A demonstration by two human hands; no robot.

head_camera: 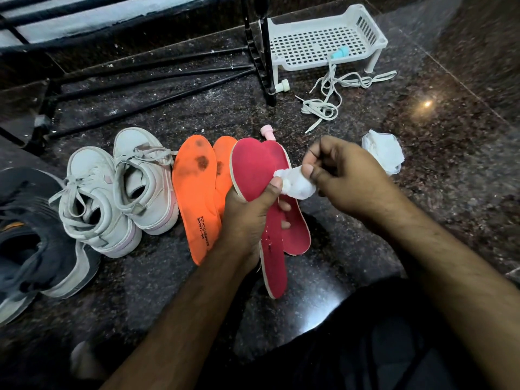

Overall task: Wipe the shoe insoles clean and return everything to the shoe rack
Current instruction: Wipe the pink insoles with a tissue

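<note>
Red insole (254, 170): flat foam, pale rim, teardrop toe, held up off the floor by the left hand (247, 212), whose fingers wrap its middle and thumb lies on the top face. A second red insole (295, 232) lies just behind it, partly covered. Right hand (342, 175) pinches a crumpled white wipe (295, 184) between thumb and curled fingers, wipe touching the held insole's right edge.

Left of the red insole: two orange insoles (194, 192) flat on the floor, overlapping, smooth foam with dark stains at the forefoot. Print on the near one reads "CAMPUS MEMORYTECH LITE".

Further left of the red insole: pair of white lace-up sneakers (118, 192) with pink-tinted soles, then a dark grey knit shoe (36, 249) at the frame edge.

Right of it: a wadded white tissue (384, 153). Beyond it: loose pale laces (329, 99), a white perforated plastic tray (318, 42), and the black tubular shoe rack (157, 71). Floor (422, 114) is polished dark speckled granite.
</note>
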